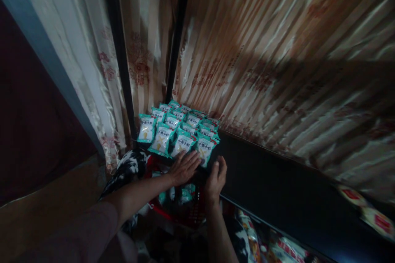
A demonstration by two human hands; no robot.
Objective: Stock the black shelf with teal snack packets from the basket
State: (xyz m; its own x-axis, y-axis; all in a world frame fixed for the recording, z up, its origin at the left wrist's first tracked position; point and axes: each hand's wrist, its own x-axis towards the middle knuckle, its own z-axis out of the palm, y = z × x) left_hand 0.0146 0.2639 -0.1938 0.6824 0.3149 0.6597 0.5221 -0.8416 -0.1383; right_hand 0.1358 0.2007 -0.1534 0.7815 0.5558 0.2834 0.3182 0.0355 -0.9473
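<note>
Several small teal-and-white snack bags (184,143) stand in close rows on the black shelf (256,172), their printed fronts turned towards me. My left hand (185,169) lies open, fingers stretched out, against the lower edge of the front bags. Just right of it, my right hand (217,177) is loosely cupped beside the front-right snack bag (205,148), holding nothing that I can see. Whether its fingers touch that bag I cannot tell. Below my forearms a red basket (165,213) holds more teal snack bags (187,193), partly hidden by my arms.
Pleated, flower-printed curtains (277,70) hang behind the shelf. Two dark upright posts (119,49) rise at its left end. Red-and-white packets (378,220) lie at the far right of the shelf, and colourful packages (286,250) sit below it. The scene is dim.
</note>
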